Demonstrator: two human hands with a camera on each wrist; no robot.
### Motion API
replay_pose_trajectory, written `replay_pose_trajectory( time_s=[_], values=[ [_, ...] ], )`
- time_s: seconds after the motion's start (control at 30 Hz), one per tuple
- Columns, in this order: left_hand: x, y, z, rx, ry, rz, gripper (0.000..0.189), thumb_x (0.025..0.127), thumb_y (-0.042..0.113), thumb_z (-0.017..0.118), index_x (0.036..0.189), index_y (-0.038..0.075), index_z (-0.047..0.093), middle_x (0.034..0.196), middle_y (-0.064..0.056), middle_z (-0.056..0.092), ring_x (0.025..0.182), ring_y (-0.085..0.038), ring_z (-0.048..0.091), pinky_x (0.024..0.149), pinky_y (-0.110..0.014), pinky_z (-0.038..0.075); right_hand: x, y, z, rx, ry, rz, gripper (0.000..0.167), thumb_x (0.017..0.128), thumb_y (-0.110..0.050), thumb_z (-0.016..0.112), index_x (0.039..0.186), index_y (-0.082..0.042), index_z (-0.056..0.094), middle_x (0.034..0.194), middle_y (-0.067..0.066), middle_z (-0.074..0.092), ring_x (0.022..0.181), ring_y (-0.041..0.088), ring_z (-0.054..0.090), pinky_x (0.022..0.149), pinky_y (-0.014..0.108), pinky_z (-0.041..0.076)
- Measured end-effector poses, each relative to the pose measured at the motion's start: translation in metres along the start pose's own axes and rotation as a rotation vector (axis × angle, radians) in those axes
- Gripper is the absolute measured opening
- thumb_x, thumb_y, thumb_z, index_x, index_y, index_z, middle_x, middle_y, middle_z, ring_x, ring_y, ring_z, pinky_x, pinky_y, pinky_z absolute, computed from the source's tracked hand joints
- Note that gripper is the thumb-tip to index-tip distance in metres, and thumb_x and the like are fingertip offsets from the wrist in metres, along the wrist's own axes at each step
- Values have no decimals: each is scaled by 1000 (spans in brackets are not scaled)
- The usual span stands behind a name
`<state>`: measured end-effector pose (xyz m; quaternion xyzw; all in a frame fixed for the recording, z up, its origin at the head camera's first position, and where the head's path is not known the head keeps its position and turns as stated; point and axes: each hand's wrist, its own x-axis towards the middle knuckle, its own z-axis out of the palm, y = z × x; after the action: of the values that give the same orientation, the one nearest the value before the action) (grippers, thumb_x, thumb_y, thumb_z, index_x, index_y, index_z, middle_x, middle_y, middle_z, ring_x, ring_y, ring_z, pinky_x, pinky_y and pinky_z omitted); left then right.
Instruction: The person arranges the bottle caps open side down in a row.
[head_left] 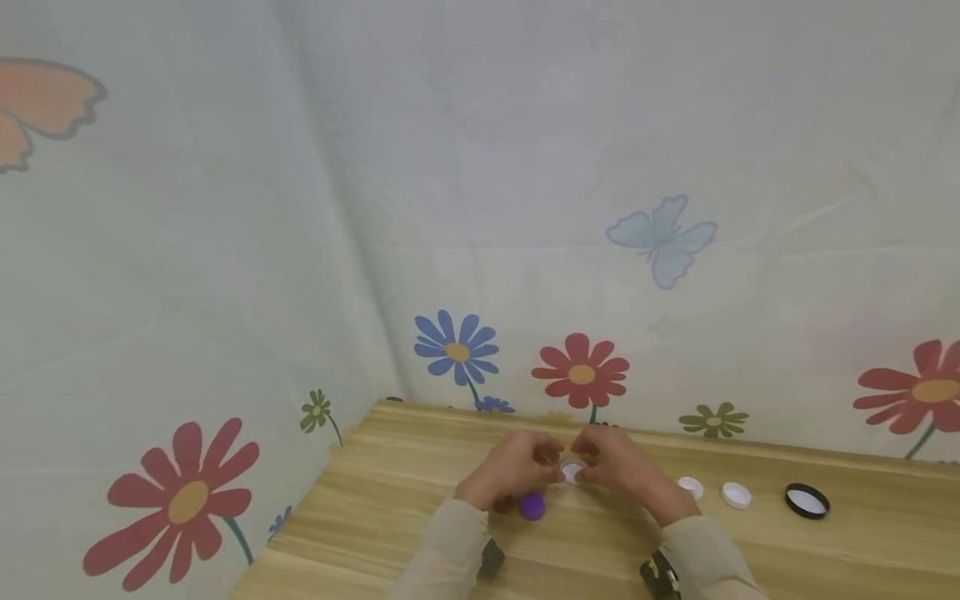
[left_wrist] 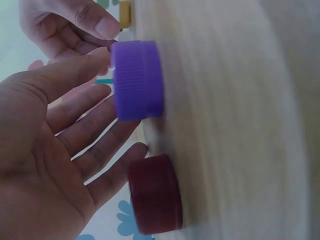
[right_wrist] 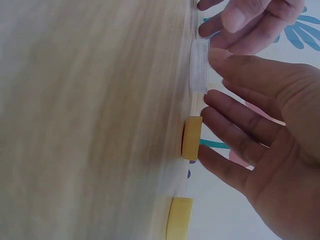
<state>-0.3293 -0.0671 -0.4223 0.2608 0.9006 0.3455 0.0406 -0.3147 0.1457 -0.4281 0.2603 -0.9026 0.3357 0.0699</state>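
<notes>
A clear ridged cap [right_wrist: 199,66] sits on the table between my two hands. From the left my left hand [head_left: 517,461] reaches in, thumb tip beside the cap and fingers loosely spread. My right hand [head_left: 617,462] comes from the other side, thumb tip right at the cap's edge, its other fingers extended in the right wrist view. Nearest the left hand are a purple ridged cap [left_wrist: 137,80] and a dark red-brown cap [left_wrist: 155,194]; its fingers pass behind both in the left wrist view. Beside the right fingertips stands an orange cap [right_wrist: 192,138].
A yellow cap [right_wrist: 179,218] stands near the orange one. To the right on the wooden table [head_left: 585,550] are two white caps, one left [head_left: 691,488] and one right [head_left: 737,495], then a black-rimmed lid [head_left: 807,501]. A flower-printed curtain [head_left: 495,208] hangs behind the table.
</notes>
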Motion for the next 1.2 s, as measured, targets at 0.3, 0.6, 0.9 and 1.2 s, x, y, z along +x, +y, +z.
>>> replay_pose_trajectory(
  time_s=[0.3,0.6,0.9,1.2],
  values=[
    [-2,3,3,35,-16,65,37,89,9,86,123,3,75,111,-7,78,102,-18,73,93,-30,54,-1,2,2,-34,-29,-40,28,77,3,87,102,-1,73,93,4,72,86,19,65,81,39,57],
    [-1,-1,3,48,-25,70,34,90,10,85,122,7,77,112,-3,78,102,-15,72,93,-30,54,-1,3,4,-38,-28,-14,27,79,2,86,102,-3,74,94,3,72,88,21,66,83,43,57],
    [-1,-3,2,45,50,79,30,86,4,85,115,9,80,108,1,78,101,-16,70,90,-31,55,-1,3,0,11,-22,-6,25,82,0,86,103,-5,73,98,3,73,93,23,68,87,45,58],
    [-2,-4,2,43,136,14,21,88,8,83,107,17,83,101,8,77,99,-17,69,85,-33,56,0,-3,-10,93,-37,25,15,94,-12,82,106,-6,74,102,3,76,97,24,71,89,48,58]
  ],
)
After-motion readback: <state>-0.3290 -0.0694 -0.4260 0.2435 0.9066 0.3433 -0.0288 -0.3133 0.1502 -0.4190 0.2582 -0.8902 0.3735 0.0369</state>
